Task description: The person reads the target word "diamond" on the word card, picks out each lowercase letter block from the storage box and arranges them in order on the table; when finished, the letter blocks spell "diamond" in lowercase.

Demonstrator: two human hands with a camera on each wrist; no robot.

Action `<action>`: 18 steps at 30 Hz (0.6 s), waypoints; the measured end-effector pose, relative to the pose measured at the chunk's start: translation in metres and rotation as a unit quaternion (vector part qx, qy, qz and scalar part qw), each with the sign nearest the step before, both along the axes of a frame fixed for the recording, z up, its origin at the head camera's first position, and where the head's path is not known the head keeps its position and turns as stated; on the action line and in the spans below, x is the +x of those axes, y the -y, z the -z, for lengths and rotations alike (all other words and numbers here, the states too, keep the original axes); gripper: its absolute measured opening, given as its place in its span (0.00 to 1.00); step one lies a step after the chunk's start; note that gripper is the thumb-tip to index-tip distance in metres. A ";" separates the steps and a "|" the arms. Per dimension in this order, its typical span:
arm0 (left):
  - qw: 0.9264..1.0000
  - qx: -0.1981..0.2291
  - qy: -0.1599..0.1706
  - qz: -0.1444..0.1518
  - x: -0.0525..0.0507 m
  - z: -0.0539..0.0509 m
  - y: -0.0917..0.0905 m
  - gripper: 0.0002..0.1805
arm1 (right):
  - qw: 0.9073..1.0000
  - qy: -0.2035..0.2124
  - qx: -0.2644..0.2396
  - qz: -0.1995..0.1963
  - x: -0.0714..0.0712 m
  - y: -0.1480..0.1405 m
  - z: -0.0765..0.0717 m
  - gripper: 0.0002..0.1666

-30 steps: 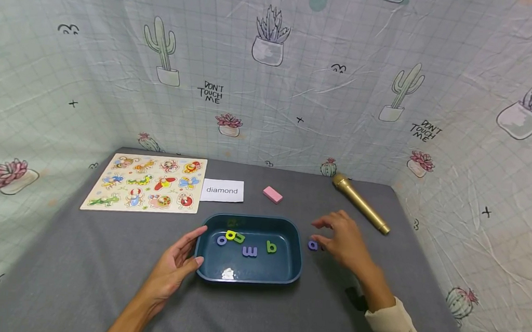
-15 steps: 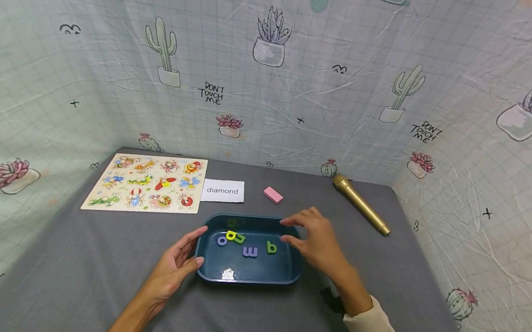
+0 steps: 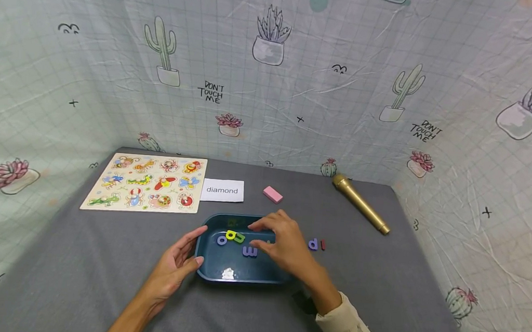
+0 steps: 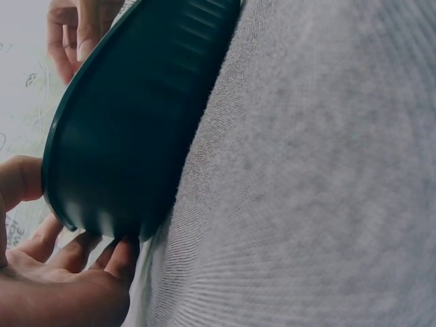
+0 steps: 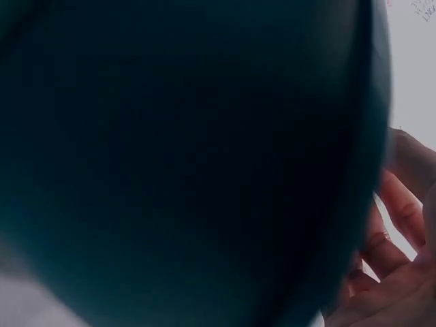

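In the head view a dark blue tray (image 3: 220,275) holds a purple o (image 3: 221,240), a yellow letter (image 3: 231,234), a green letter (image 3: 239,238) and a purple m (image 3: 250,252). My left hand (image 3: 170,273) holds the tray's left end, thumb and fingers at its rim; the left wrist view shows this hand (image 4: 75,279) around the tray's end (image 4: 116,136). My right hand (image 3: 290,246) hovers over the tray's right half, thumb and index finger apart with nothing between them, covering most of another green letter.
Right of the tray lie a purple letter (image 3: 313,244) and a red letter (image 3: 323,244). Behind stand out a picture board (image 3: 147,184), a card reading "diamond" (image 3: 223,191), a pink block (image 3: 273,194) and a gold microphone (image 3: 361,204). Printed cloth (image 3: 271,93) rises behind the table.
My right hand has moved left, from beside the letters right of the tray to above the tray, uncovering the purple and red letters. My left hand has kept its place.
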State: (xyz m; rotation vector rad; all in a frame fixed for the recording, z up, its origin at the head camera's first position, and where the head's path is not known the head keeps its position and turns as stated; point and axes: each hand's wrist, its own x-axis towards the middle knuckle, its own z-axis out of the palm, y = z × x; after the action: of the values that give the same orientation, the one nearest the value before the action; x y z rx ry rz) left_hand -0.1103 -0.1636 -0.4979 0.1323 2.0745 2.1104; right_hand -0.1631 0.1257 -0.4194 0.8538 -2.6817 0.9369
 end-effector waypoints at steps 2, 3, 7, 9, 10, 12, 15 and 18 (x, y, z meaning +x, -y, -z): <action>1.000 -0.001 0.001 0.000 0.000 0.000 0.000 0.36 | 1.000 0.009 -0.010 -0.007 -0.001 0.006 0.003 0.20; 1.000 -0.002 0.000 0.000 0.000 0.000 0.000 0.36 | 1.000 0.015 -0.015 -0.010 -0.001 0.009 0.004 0.20; 1.000 -0.002 -0.005 0.001 0.000 0.001 0.001 0.36 | 0.999 0.032 -0.024 -0.011 -0.002 0.020 0.009 0.19; 1.000 0.003 -0.012 0.003 -0.001 0.001 0.001 0.36 | 0.999 0.038 -0.022 -0.007 -0.002 0.025 0.012 0.19; 1.000 0.007 -0.015 0.004 -0.001 0.002 0.001 0.36 | 0.999 0.039 -0.019 -0.005 -0.003 0.028 0.013 0.19; 1.000 0.015 -0.022 0.007 -0.001 0.002 0.001 0.36 | 0.999 0.041 -0.015 -0.004 -0.004 0.032 0.017 0.19; 0.999 0.020 -0.028 0.010 -0.001 0.003 0.001 0.36 | 0.999 0.041 -0.010 -0.005 -0.007 0.038 0.023 0.19; 0.999 0.021 -0.028 0.012 -0.001 0.004 0.002 0.36 | 0.999 0.044 -0.006 -0.006 -0.010 0.044 0.029 0.19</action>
State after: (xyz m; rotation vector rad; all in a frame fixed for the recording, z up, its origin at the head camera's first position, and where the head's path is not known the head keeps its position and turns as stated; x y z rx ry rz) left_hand -0.1117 -0.1654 -0.5019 0.2239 2.0483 2.1619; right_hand -0.1728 0.0820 -0.4483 0.8459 -2.7441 1.0160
